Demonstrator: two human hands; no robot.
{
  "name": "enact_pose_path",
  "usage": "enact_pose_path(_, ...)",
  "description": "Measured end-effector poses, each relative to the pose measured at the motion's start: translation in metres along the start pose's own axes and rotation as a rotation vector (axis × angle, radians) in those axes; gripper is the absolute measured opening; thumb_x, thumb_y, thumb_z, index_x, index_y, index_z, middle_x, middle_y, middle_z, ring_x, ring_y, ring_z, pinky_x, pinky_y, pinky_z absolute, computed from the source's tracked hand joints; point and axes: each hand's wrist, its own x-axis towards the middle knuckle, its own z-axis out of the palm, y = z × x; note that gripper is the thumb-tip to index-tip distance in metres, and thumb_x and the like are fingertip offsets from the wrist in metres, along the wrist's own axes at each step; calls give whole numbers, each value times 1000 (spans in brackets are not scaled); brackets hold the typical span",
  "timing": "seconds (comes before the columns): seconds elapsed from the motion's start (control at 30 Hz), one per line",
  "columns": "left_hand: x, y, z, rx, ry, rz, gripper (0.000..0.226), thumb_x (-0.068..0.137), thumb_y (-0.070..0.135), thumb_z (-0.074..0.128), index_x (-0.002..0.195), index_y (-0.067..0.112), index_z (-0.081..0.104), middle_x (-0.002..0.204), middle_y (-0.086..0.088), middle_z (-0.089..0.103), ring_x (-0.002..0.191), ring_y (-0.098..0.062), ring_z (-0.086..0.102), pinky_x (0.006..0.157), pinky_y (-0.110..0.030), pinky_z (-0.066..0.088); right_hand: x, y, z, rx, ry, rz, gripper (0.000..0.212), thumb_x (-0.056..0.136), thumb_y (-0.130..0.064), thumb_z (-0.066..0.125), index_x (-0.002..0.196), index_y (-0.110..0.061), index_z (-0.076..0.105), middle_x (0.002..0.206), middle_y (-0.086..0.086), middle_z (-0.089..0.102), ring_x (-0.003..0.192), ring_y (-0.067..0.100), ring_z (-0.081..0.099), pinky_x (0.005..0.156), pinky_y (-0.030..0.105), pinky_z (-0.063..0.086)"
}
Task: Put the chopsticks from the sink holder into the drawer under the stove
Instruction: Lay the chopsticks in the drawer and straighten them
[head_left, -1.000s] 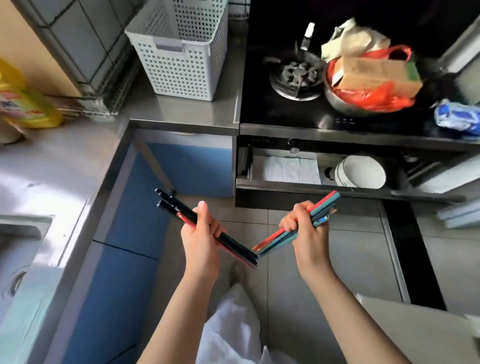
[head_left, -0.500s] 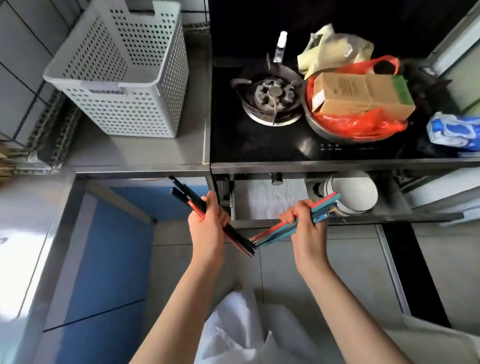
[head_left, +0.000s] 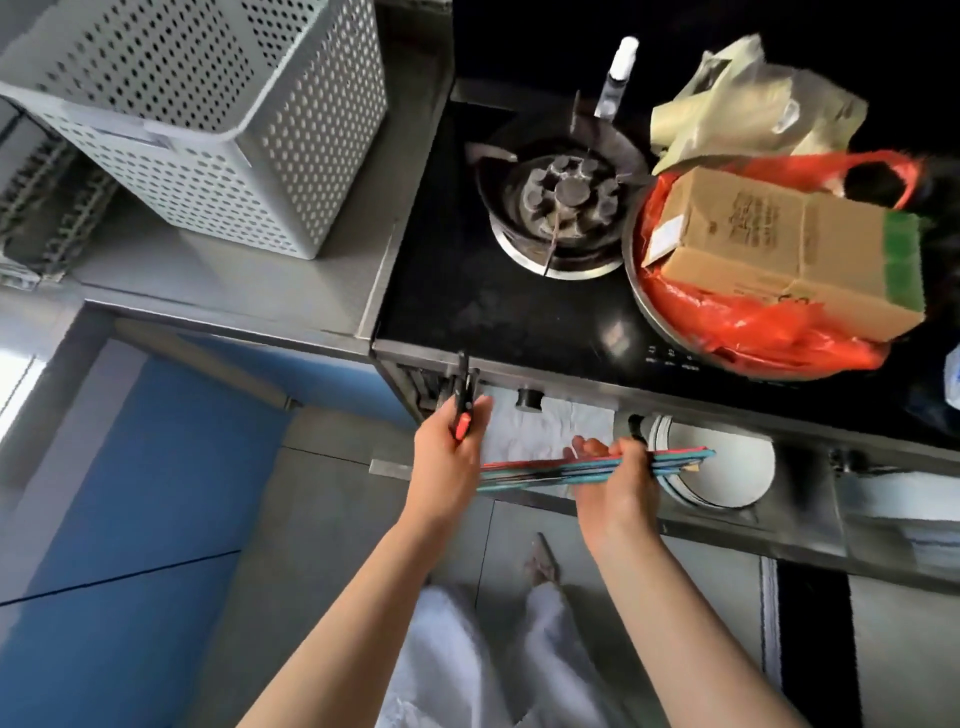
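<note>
My left hand (head_left: 448, 457) grips a bundle of black and red chopsticks (head_left: 464, 400), held almost upright at the left end of the open drawer (head_left: 691, 519) under the stove (head_left: 498, 291). My right hand (head_left: 615, 480) grips a second bundle of teal and red chopsticks (head_left: 545, 469), lying level across the drawer's opening above its white paper liner (head_left: 540, 431). The two bundles are close together, and their lower ends meet near my left palm.
White bowls (head_left: 711, 467) sit in the drawer to the right of my hands. On the stove are a burner (head_left: 563, 200) and a metal pan (head_left: 636, 275) holding an orange bag and a cardboard box (head_left: 779, 244). A perforated white basket (head_left: 208, 130) stands on the counter.
Both hands have moved forward over the open drawer. The right bundle has swung from tilted to level, and the left bundle has turned more upright. The view has closed in on the stove.
</note>
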Motion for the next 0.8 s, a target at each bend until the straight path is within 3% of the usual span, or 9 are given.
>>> enact_pose_path(0.1, 8, -6, 26, 157, -55, 31, 46, 96, 15, 56, 60, 28, 30, 48, 10, 36, 50, -6, 28, 50, -20, 25, 35, -15, -10, -17, 45, 80, 20, 93, -13, 40, 73, -14, 41, 68, 7, 50, 71, 24, 60, 77, 38, 51)
enact_pose_path(0.2, 14, -23, 48, 324, -149, 37, 37, 90, 8, 56, 65, 28, 38, 55, 11, 47, 54, -3, 41, 57, -29, 31, 60, -27, -13, -3, 41, 64, 21, 93, -11, 38, 72, -13, 40, 66, 7, 46, 65, 24, 56, 76, 38, 51)
enact_pose_path(0.33, 24, -42, 61, 617, -279, 125, 19, 82, 2, 53, 76, 16, 42, 77, -12, 59, 77, -34, 54, 68, -41, 41, 79, -29, -9, -7, 62, 11, 25, 96, -8, 37, 72, -11, 40, 60, 5, 47, 53, 17, 55, 77, 35, 53)
enact_pose_path(0.43, 36, -65, 68, 765, -361, 207, 3, 90, 14, 52, 87, 13, 52, 87, -12, 64, 87, -34, 57, 75, -39, 40, 95, -22, -11, -30, 91, 69, 23, 95, -9, 38, 72, -11, 38, 70, 8, 44, 60, 19, 53, 81, 37, 53)
enact_pose_path(0.63, 62, -121, 87, 995, -485, 275, 16, 97, 25, 44, 101, 15, 56, 97, -7, 66, 98, -31, 60, 83, -37, 42, 139, -2, -27, -84, 172, 174, 24, 96, -16, 38, 72, -13, 37, 73, 6, 52, 70, 17, 59, 93, 35, 49)
enact_pose_path(0.8, 82, -158, 99, 1077, -517, 245, 23, 101, 31, 40, 107, 15, 55, 103, -6, 66, 102, -30, 60, 85, -36, 41, 183, 22, -45, -146, 198, 234, 26, 98, -19, 33, 73, -15, 37, 75, 4, 53, 72, 17, 58, 91, 31, 47)
